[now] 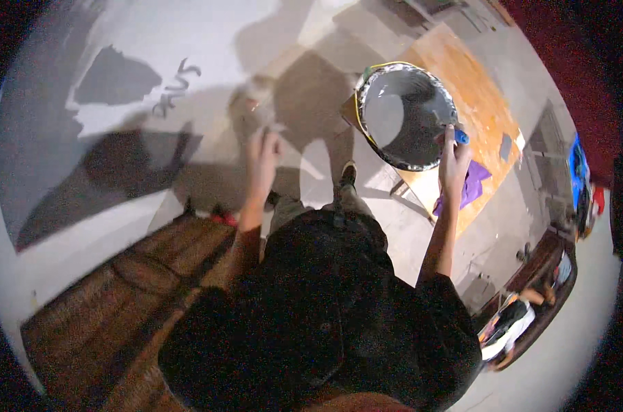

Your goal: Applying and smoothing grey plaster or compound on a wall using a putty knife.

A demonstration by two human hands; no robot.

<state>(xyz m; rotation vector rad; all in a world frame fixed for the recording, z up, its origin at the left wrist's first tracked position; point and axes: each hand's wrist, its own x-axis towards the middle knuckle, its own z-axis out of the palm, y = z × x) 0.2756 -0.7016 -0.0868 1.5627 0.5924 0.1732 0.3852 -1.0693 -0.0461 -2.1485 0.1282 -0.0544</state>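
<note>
My right hand (450, 154) is closed on a blue-handled tool (461, 136) at the right rim of a bucket of grey paint (401, 117), whose rim is smeared white and has a yellow handle. The bucket rests on a wooden board (483, 96), with purple cloth or paper (473, 182) beside it. The tool's working end is hard to make out. My left hand (263, 154) is raised left of the bucket with its fingers curled; what it holds, if anything, is unclear.
A white wall (167, 48) with grey patches and shadows is on the left. A dark brown bench or mat (119, 295) lies lower left. My shoe (348, 175) is on the floor below the bucket. Piles of clothing or bags (507, 323) sit along the right.
</note>
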